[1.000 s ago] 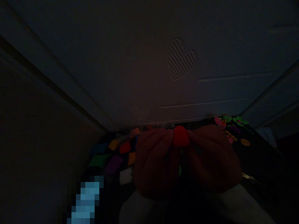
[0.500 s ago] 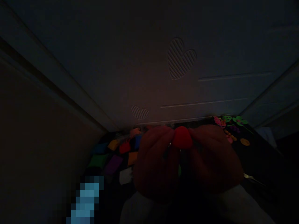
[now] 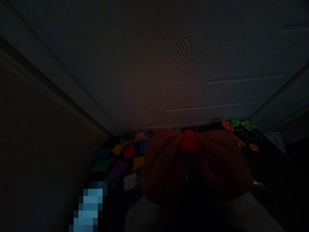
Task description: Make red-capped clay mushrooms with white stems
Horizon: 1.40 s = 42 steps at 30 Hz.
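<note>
As my left hand (image 3: 163, 167) and right hand (image 3: 223, 167) pinch the red lump (image 3: 190, 141), light pressure seems best.
Both are clamped on opposite sides; I judge even squeezing spares its shape.

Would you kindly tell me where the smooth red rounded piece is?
In the head view, the smooth red rounded piece is right of centre, held between the left hand and right hand, below the larger grey striped heart.

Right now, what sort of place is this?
Probably a dim craft corner, perhaps at home: coloured packets, small flower shapes and the held red piece suggest it.
</note>
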{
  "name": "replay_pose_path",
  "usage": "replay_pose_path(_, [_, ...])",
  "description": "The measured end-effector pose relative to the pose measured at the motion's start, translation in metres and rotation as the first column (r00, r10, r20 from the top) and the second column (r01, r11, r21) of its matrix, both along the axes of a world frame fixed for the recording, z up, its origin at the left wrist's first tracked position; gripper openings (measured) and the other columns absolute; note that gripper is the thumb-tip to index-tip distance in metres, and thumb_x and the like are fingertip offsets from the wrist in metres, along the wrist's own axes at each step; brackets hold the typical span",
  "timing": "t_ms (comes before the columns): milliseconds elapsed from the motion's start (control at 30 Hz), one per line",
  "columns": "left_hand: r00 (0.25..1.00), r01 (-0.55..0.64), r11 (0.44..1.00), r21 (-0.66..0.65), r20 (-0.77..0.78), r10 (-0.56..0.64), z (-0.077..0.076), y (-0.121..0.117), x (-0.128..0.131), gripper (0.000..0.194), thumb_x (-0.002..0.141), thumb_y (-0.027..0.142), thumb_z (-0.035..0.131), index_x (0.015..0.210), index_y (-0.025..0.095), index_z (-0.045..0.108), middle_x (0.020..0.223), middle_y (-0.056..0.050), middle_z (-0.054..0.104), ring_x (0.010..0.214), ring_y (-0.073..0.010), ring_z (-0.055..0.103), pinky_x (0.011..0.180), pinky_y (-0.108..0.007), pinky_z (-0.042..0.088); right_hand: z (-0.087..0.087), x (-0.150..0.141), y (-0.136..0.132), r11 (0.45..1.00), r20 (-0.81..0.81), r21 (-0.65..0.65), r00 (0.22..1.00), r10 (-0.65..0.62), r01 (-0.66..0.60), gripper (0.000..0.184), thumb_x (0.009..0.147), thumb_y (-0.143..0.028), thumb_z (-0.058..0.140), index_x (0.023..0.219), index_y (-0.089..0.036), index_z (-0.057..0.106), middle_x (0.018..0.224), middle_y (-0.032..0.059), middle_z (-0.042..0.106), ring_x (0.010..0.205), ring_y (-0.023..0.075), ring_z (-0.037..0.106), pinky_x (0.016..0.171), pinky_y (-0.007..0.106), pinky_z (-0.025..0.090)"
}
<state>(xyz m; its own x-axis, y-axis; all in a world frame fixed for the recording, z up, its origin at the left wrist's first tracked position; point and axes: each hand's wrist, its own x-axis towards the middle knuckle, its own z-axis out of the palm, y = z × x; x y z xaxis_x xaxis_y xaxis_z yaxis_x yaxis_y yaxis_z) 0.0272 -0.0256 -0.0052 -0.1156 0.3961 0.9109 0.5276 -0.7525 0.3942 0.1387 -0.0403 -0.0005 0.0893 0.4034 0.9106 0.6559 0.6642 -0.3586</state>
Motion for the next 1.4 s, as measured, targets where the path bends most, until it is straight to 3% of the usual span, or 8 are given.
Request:
replay_pose_path(333, [1.000, -0.001, 1.000, 0.004, -0.001, 0.001, 0.000, 0.002, 0.001, 0.011, 0.078, 0.009, 0.063, 0.084, 0.018, 0.064, 0.093, -0.004, 0.069, 0.091, -0.0194, 0.066, 0.082, -0.037, 0.057, 0.000, 0.001, 0.000, 1.000, 0.001, -0.021, 1.000, -0.003, 0.003, 0.024, 0.080, -0.011, 0.062, 0.101, -0.021, 0.064, 0.088, 0.0045, 0.070, 0.080, 0.0191, 0.063, 0.070, 0.037, 0.052])
replay_pose_path(500, [0.992, 0.069, 0.981, -0.179, 0.119, -0.048, -0.003, -0.004, 0.003, 0.024, 0.082, 0.013, 0.063, 0.102, 0.026, 0.064, 0.096, -0.001, 0.070, 0.091, -0.0176, 0.066, 0.080, -0.036, 0.058, -0.001, -0.001, 0.003, 1.000, 0.004, -0.006, 1.000, -0.011, 0.011, 0.027, 0.079, -0.013, 0.064, 0.105, -0.019, 0.060, 0.090, 0.0050, 0.070, 0.082, 0.0183, 0.063, 0.072, 0.037, 0.051])
replay_pose_path(733, [0.940, 0.103, 0.935, -0.338, 0.340, 0.020, -0.007, -0.002, 0.014, 0.019, 0.077, 0.020, 0.070, 0.094, 0.028, 0.067, 0.085, 0.005, 0.072, 0.075, -0.0112, 0.067, 0.065, -0.023, 0.057, -0.002, -0.002, 0.006, 0.997, -0.002, -0.079, 1.000, -0.018, 0.018, 0.021, 0.081, -0.017, 0.062, 0.103, -0.018, 0.061, 0.090, 0.0065, 0.071, 0.084, 0.0194, 0.065, 0.073, 0.037, 0.051])
replay_pose_path(800, [0.958, 0.058, 0.946, -0.319, 0.284, 0.037, -0.010, 0.000, 0.013, 0.024, 0.076, 0.020, 0.071, 0.098, 0.027, 0.066, 0.087, 0.003, 0.071, 0.078, -0.0128, 0.067, 0.065, -0.025, 0.057, -0.003, -0.001, 0.005, 0.993, 0.010, -0.103, 0.999, -0.053, 0.054, 0.020, 0.082, -0.017, 0.060, 0.102, -0.017, 0.062, 0.090, 0.0063, 0.071, 0.083, 0.0186, 0.065, 0.074, 0.037, 0.051])
replay_pose_path(933, [0.997, -0.054, 0.995, -0.087, 0.042, 0.058, -0.009, 0.002, 0.004, 0.033, 0.073, 0.010, 0.071, 0.103, 0.023, 0.064, 0.097, -0.001, 0.069, 0.090, -0.0160, 0.066, 0.076, -0.029, 0.057, -0.002, 0.000, 0.004, 0.988, 0.046, -0.118, 0.994, -0.098, 0.103, 0.015, 0.084, -0.018, 0.057, 0.098, -0.019, 0.063, 0.085, 0.0050, 0.071, 0.078, 0.0180, 0.065, 0.071, 0.036, 0.052])
replay_pose_path(1067, [0.997, -0.038, 0.998, 0.041, -0.065, 0.041, -0.002, 0.002, -0.001, 0.025, 0.073, 0.006, 0.071, 0.093, 0.019, 0.066, 0.093, -0.002, 0.070, 0.088, -0.0160, 0.067, 0.077, -0.028, 0.056, -0.001, 0.001, 0.006, 0.993, 0.030, -0.053, 0.995, -0.099, 0.101, 0.016, 0.083, -0.015, 0.059, 0.098, -0.019, 0.063, 0.085, 0.0048, 0.071, 0.080, 0.0182, 0.065, 0.071, 0.036, 0.052])
replay_pose_path(1267, [0.983, 0.028, 0.960, -0.280, 0.182, 0.024, 0.000, -0.003, 0.008, 0.019, 0.077, 0.011, 0.068, 0.093, 0.022, 0.067, 0.086, 0.000, 0.073, 0.076, -0.0145, 0.069, 0.066, -0.027, 0.059, -0.007, -0.003, 0.007, 0.999, -0.087, -0.044, 0.996, -0.008, 0.005, 0.036, 0.076, -0.009, 0.065, 0.110, -0.019, 0.060, 0.096, 0.0040, 0.069, 0.090, 0.0171, 0.062, 0.079, 0.034, 0.050])
replay_pose_path(1400, [0.917, 0.140, 0.938, -0.316, 0.399, -0.002, -0.002, -0.004, 0.014, 0.021, 0.074, 0.012, 0.071, 0.090, 0.025, 0.068, 0.083, 0.005, 0.073, 0.073, -0.0105, 0.069, 0.063, -0.021, 0.059, -0.009, -0.004, 0.006, 0.994, -0.108, -0.106, 0.994, 0.013, -0.025, 0.033, 0.076, -0.010, 0.066, 0.107, -0.020, 0.061, 0.096, 0.0011, 0.070, 0.088, 0.0148, 0.063, 0.079, 0.031, 0.050])
